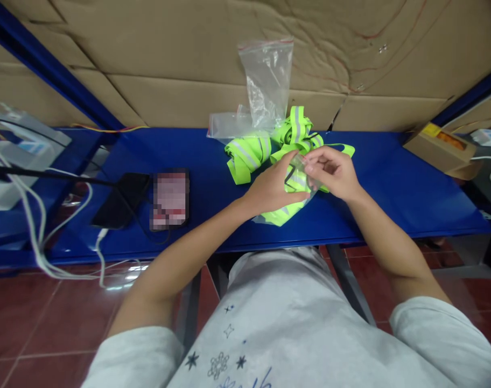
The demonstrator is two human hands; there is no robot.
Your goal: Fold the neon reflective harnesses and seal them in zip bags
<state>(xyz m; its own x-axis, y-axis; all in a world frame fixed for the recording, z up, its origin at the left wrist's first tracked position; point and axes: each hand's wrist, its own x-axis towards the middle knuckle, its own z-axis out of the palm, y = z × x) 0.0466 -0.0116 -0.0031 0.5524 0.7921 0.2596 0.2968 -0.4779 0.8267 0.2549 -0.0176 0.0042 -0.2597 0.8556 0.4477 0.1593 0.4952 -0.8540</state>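
A clear plastic bag (312,186) with folded neon-yellow reflective strapping (283,215) inside is between my hands, low over the blue shelf. My left hand (272,186) wraps round the bag from the left, its thumb along the near side. At the bag's upper right edge, the fingers of my right hand (332,171) pinch the plastic. Just behind my hands lie rolled neon-yellow reflective straps (249,153) with silver stripes, and another bundle of straps (297,126). An upright clear zip bag (269,81) leans at the back, above a second flat clear bag (229,125).
On the left of the blue shelf (213,215) lie a black phone-like device (122,200), a device with a blurred screen (170,196) and white cables (39,237). A small cardboard box (439,151) stands at the right. Cardboard (181,97) lines the back.
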